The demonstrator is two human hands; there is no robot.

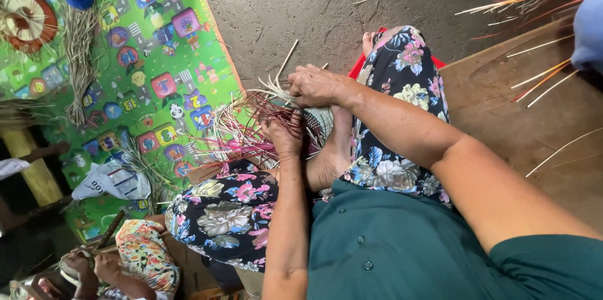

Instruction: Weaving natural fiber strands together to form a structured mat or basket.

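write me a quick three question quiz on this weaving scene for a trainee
1. True or false: both of the person's hands are on the woven piece of red and pale straw strips.
2. Which lies on the floor to the person's left? A) a green play mat with coloured picture tiles B) a blue plastic bucket C) a metal tray
3. Fill in: the loose pale and orange straw strips lie on the brown ___ at the person's right.

Key
1. True: the left hand and the right hand both grip the woven piece of red and pale straw strips.
2. A: the green play mat.
3. Board: the loose straw strips lie on the brown board.
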